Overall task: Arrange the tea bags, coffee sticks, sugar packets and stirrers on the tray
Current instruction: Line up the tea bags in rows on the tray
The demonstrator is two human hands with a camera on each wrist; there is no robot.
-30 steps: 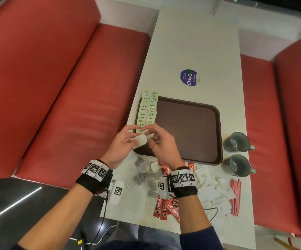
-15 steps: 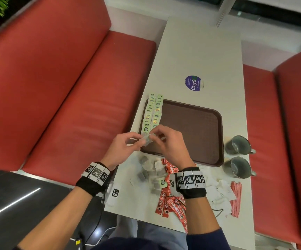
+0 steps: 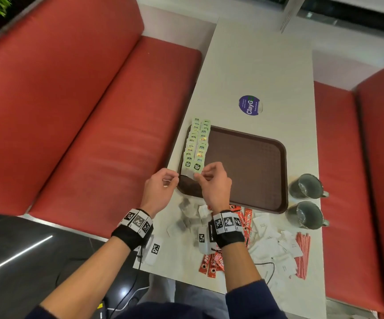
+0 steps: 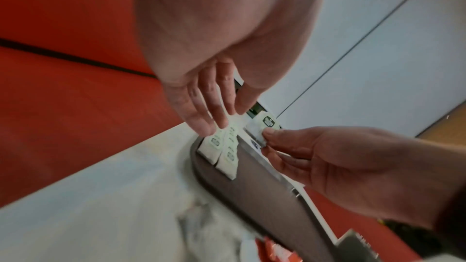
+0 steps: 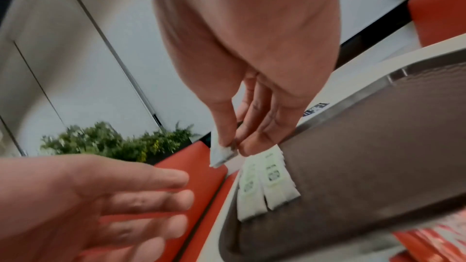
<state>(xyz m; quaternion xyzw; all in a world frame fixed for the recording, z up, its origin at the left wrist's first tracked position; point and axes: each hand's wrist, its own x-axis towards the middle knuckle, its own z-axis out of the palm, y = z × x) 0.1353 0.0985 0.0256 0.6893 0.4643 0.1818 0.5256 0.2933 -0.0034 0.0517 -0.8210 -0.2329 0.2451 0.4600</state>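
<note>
A brown tray [image 3: 244,171] lies on the white table. Two rows of green-tagged tea bags [image 3: 196,143] run along its left edge. My right hand [image 3: 197,177] pinches one tea bag [image 3: 197,167] at the near end of the right row; the same tea bag [image 4: 267,125] shows in the left wrist view, and in the right wrist view it is a white edge [image 5: 221,153]. My left hand [image 3: 172,179] hovers beside the tray's near left corner, its fingers [image 5: 151,194] relaxed and holding nothing.
Near the table's front edge lie loose tea bags [image 3: 188,217], red coffee sticks [image 3: 247,221], white sugar packets [image 3: 271,245] and red stirrers [image 3: 302,254]. Two grey mugs [image 3: 306,186] stand right of the tray. Red benches [image 3: 94,123] flank the table.
Both hands held the tea bag together before. My left hand has let go and drawn left, while my right hand has carried the tea bag to the near end of the rows.
</note>
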